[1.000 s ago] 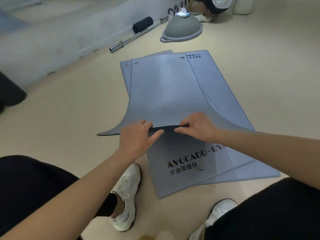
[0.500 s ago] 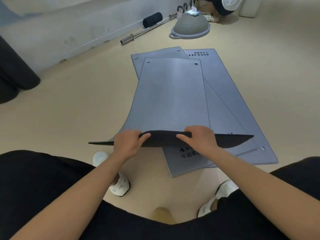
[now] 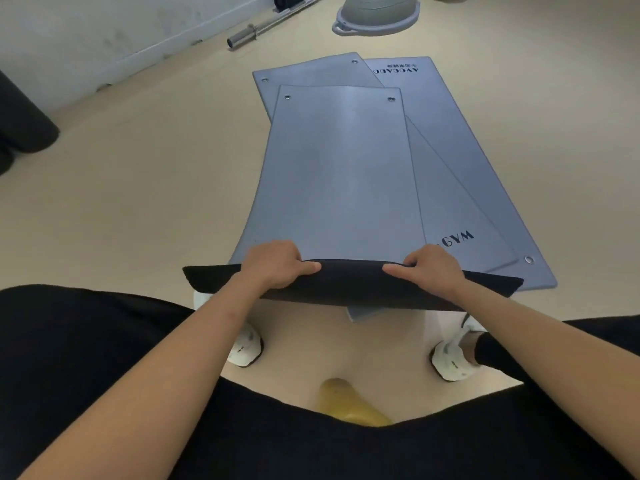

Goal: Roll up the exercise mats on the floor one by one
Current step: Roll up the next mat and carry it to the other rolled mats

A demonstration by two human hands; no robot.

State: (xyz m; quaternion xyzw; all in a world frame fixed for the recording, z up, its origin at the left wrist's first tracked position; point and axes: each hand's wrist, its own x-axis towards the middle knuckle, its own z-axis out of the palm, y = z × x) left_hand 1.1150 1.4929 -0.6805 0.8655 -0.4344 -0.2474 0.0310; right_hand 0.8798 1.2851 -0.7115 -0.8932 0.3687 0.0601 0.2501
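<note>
The top mat lay lengthwise away from the person, uppermost on a loose stack of grey mats on the floor. Its far end, with two eyelets, lay flat. Its near end was lifted and turned over, so that the dark underside was shown to the camera. This near edge was held by the left hand and the right hand. Each grip was clamped on the fold, the fingers curled over onto the grey face and the thumbs laid along the dark underside. The hands were set apart, one on either side of the middle, presumably so that the edge would be turned evenly across its width and the roll started straight.

Beneath, a lettered mat was fanned out to the right and another mat showed at the far left corner. The rolling was judged barely begun, as no full turn had been formed. Because the lower mats lay askew, care would likely be needed so that only the top one was taken up. A barbell and a grey dome lay well beyond.
</note>
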